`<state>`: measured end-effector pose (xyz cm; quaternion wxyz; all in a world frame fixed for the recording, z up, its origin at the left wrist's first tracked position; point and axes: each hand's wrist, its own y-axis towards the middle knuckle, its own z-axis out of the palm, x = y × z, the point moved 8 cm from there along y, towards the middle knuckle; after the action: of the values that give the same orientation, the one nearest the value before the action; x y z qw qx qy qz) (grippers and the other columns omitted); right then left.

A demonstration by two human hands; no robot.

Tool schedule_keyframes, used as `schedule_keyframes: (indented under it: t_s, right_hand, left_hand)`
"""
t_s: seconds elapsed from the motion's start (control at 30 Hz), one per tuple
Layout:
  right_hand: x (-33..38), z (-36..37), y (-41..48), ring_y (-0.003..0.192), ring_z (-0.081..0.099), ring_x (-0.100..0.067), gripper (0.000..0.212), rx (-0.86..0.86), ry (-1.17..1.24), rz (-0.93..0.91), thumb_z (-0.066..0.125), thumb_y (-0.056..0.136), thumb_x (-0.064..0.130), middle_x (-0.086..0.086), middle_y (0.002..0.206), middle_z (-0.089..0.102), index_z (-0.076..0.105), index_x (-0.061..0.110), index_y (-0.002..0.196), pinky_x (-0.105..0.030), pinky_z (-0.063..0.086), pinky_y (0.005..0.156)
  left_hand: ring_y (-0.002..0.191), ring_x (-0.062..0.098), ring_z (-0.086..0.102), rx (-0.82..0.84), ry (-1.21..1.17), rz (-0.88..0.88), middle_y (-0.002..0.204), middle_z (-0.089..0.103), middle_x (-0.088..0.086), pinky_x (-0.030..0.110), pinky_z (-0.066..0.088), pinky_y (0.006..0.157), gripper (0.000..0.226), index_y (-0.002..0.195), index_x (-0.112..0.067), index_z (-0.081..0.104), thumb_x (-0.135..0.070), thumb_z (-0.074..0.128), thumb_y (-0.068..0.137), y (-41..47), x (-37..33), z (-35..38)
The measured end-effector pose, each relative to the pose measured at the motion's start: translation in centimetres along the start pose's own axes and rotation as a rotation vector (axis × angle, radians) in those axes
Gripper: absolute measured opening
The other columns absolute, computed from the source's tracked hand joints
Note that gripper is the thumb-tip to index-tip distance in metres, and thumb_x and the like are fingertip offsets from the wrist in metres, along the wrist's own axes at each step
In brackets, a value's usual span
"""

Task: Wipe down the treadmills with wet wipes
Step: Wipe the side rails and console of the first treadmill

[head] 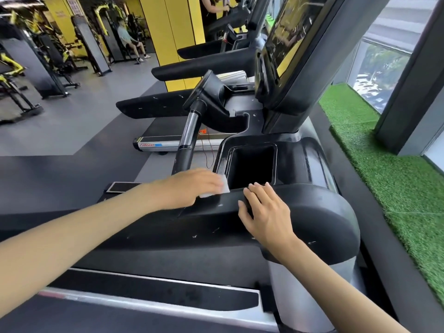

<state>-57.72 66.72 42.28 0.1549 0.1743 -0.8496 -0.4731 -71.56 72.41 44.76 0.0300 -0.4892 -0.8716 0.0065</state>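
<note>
Inside a gym, a person leans over the black console arm of a treadmill (pixel 312 212). The left hand (pixel 194 186) presses a white wet wipe (pixel 224 186) onto the arm's top at the rim of a square storage well (pixel 249 164), fingers laid over the wipe and blurred. The right hand (pixel 266 212) rests flat and relaxed on the same arm just beside it, holding nothing. White flecks dot the dark plastic. The treadmill's screen (pixel 288 37) rises at 12 o'clock. More treadmills (pixel 192 68) line up toward 11 o'clock, past a yellow pillar (pixel 177 20). Grey floor (pixel 72 121) and yellow-and-black weight machines (pixel 48 56) fill 10 o'clock, where a seated person (pixel 127 37) is seen. A strip of artificial grass (pixel 384 164) runs under the window (pixel 379 73) at 3 o'clock.
</note>
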Motion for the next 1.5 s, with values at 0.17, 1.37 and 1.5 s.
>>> schedule_keyframes:
  t_s: [0.17,1.37,1.5]
  right_hand:
    - [0.0,0.0,0.0,0.089,0.063,-0.030,0.031,0.004,0.000,0.016,0.050,0.093,0.025,-0.010,0.089,0.066,0.069,0.000,0.089,-0.038,0.051,0.090]
    - [-4.9,-3.0,-1.1,0.103,0.066,-0.025,0.026,0.061,0.199,0.208,0.054,0.089,0.020,-0.007,0.103,0.072,0.074,0.004,0.094,-0.020,0.036,0.108]
    - [-4.9,-3.5,-1.0,0.101,0.064,-0.026,0.024,0.026,0.231,0.207,0.054,0.089,0.015,-0.009,0.101,0.071,0.073,0.001,0.093,-0.012,0.032,0.107]
  left_hand:
    - [0.125,0.023,0.049,-0.016,0.122,-0.002,0.136,0.056,0.004,0.040,0.027,0.112,0.085,0.126,-0.010,0.062,0.031,0.052,0.052,0.9,0.7,-1.1]
    - [0.091,0.023,0.057,-0.239,-0.208,-0.042,0.102,0.071,0.001,0.031,0.038,0.091,0.040,0.105,-0.015,0.073,0.004,0.045,0.084,13.5,-5.4,-2.7]
    - [0.101,0.021,0.053,0.013,-0.412,-0.144,0.105,0.058,0.007,0.032,0.040,0.091,0.035,0.109,-0.012,0.070,0.002,0.043,0.092,13.4,-4.8,-0.6]
